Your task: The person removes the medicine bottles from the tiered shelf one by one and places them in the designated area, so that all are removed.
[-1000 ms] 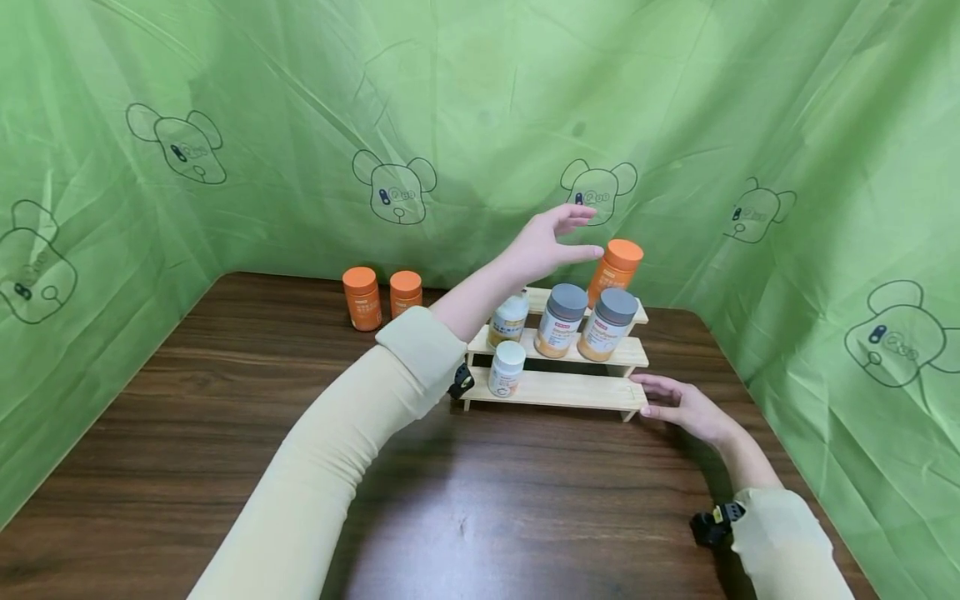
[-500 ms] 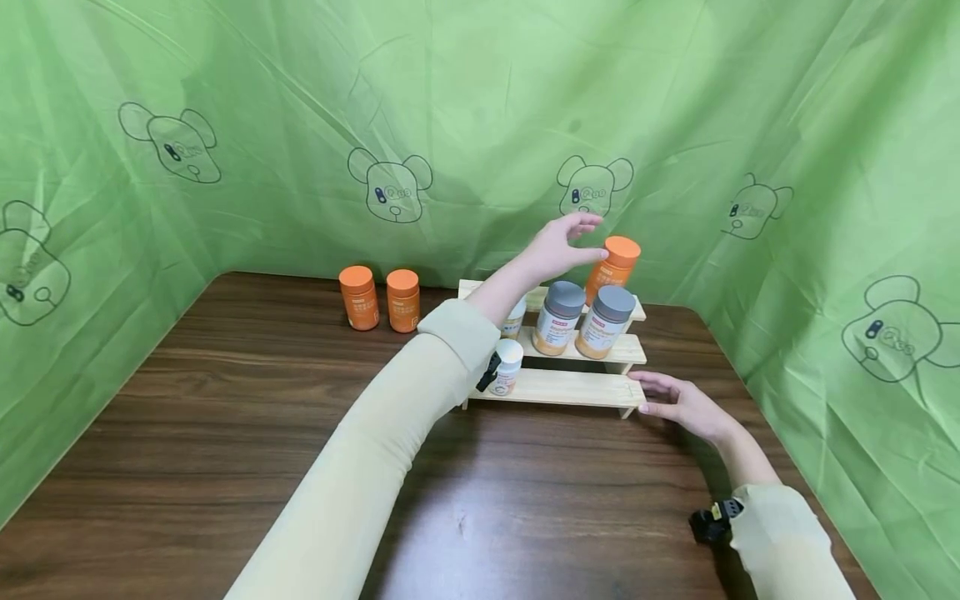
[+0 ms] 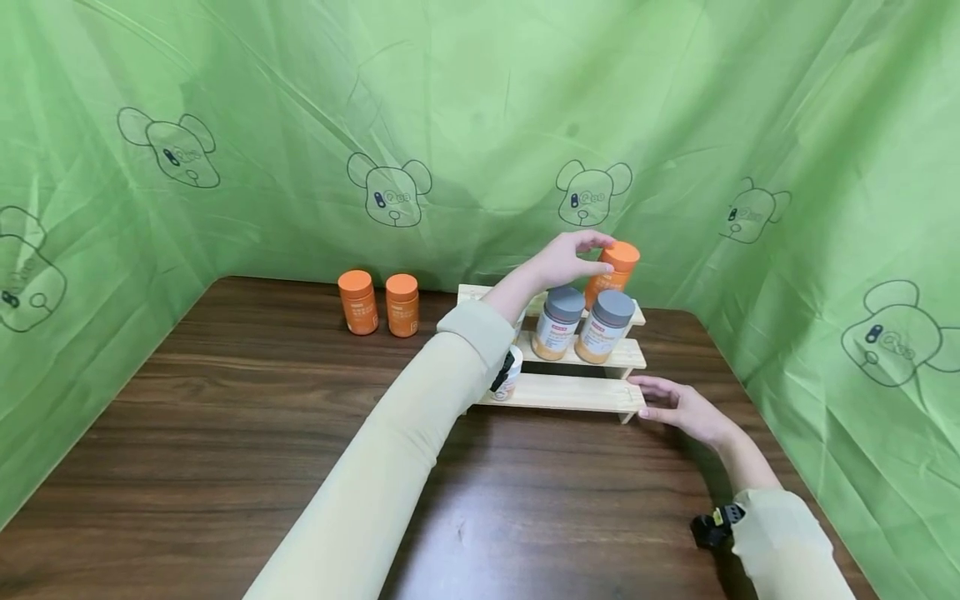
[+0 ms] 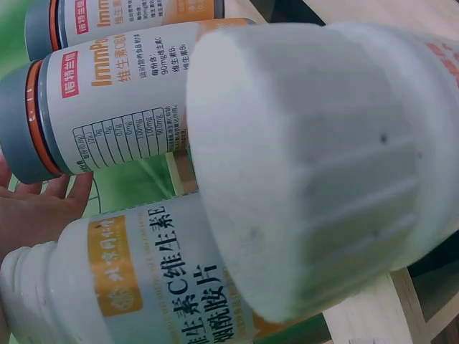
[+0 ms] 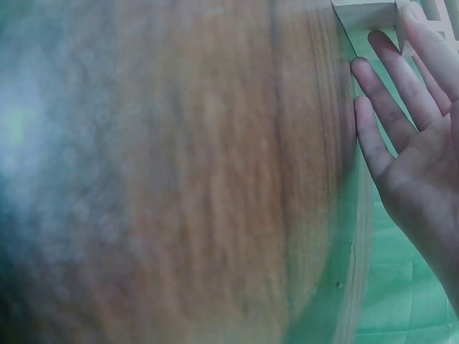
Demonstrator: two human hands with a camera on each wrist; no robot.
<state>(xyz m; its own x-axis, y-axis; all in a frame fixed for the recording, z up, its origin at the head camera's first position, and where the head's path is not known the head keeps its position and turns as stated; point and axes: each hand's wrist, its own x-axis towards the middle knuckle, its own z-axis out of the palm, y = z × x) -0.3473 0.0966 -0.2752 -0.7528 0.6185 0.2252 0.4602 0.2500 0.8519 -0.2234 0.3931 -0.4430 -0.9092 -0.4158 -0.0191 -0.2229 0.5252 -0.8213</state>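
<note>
Atop the shelf, the orange bottle meets the left hand at its fingertips (grip hard to tell).

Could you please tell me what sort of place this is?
Probably a screened-off tabletop setup: green printed fabric hangs behind a flat brown table holding a pale wooden tiered rack.

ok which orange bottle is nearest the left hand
The rightmost orange bottle, up on the wooden rack, right by the left hand; the other two orange bottles stand on the table.
</note>
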